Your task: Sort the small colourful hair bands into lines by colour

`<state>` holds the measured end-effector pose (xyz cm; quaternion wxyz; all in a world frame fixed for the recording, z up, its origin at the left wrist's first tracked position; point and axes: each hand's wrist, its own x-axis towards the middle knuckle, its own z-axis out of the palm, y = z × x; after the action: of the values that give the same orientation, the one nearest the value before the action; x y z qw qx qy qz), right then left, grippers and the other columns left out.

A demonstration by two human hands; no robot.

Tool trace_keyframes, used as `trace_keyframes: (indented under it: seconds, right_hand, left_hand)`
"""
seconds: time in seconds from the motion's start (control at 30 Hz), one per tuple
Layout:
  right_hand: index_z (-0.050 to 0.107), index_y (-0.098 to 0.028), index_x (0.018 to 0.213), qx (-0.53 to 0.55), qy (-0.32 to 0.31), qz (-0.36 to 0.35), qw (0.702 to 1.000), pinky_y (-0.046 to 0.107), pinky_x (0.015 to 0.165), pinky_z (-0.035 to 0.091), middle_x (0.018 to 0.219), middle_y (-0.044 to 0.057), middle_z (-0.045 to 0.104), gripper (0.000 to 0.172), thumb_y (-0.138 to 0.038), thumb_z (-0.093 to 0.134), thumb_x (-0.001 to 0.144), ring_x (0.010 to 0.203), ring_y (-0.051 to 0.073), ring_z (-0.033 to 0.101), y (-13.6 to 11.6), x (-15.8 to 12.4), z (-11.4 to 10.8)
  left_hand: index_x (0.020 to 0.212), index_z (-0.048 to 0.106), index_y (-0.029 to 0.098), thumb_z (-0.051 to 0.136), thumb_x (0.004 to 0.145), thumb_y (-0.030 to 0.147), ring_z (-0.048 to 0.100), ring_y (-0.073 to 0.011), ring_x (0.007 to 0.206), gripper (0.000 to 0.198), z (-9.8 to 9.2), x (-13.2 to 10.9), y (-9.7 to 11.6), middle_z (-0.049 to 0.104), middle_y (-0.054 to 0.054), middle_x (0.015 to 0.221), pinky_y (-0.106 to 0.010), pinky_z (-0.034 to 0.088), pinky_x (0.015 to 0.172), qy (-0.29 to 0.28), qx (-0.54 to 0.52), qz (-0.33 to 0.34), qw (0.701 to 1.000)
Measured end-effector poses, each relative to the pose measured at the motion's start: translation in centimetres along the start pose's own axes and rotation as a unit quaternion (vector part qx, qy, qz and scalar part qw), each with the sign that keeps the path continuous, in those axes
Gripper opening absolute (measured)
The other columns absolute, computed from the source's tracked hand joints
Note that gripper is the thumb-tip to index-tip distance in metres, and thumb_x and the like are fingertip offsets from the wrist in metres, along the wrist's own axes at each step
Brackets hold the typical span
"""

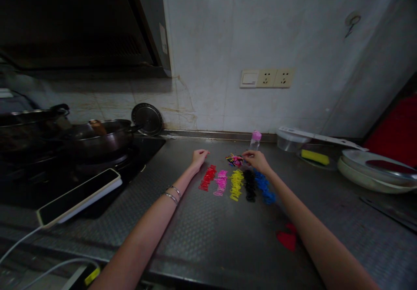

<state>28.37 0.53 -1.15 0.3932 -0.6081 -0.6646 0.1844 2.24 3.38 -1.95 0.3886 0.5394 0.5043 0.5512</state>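
Note:
Small elastic bands lie sorted by colour in short columns on the metal counter: red bands [207, 178], pink bands [221, 182], yellow bands [236, 185], black bands [249, 185] and blue bands [264, 187]. Behind them sits a mixed pile of bands [233, 160]. My right hand [257, 160] is at the pile's right edge, fingertips pinched; whatever is between them is too small to make out. Left of the pile, above the red column, my left hand [199, 157] rests with its fingers closed together, and their contents are hidden.
A clear bottle with a pink cap [256, 136] stands behind my right hand. On the right are a plastic ladle [289, 138], a yellow sponge [314, 157] and stacked bowls [374, 172]. A red piece [287, 239] lies near my right forearm. Leftward are a phone [80, 196] and pan [97, 140].

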Motion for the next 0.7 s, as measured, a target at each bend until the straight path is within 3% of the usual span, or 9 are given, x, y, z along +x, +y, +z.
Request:
trace_keyframes:
  seconds: [0.33,0.7]
  right_hand:
    - [0.064,-0.011,0.081,0.177,-0.042,0.016,0.983,0.019,0.047,0.047,0.066,0.004,0.064,0.018,-0.016,0.057,0.065,0.05,0.009,0.054,-1.1,0.0,0.5]
    - [0.066,-0.01,0.087,0.16,-0.091,-0.018,0.983,0.021,0.052,0.048,0.072,0.006,0.068,0.03,-0.03,0.065,0.063,0.056,0.011,0.058,-1.8,0.0,1.2]
  left_hand:
    - [0.066,0.067,0.01,0.056,0.063,0.029,0.032,-0.005,0.041,0.022,-0.1,-0.1,0.0,0.043,0.003,0.043,-0.019,0.02,0.041,-0.002,-0.009,-0.005,1.0]
    - [0.069,0.064,0.01,0.053,0.065,0.027,0.027,-0.0032,0.037,0.021,-0.2,0.3,-0.6,0.038,0.005,0.046,-0.019,0.016,0.037,-0.025,-0.023,-0.006,0.999]
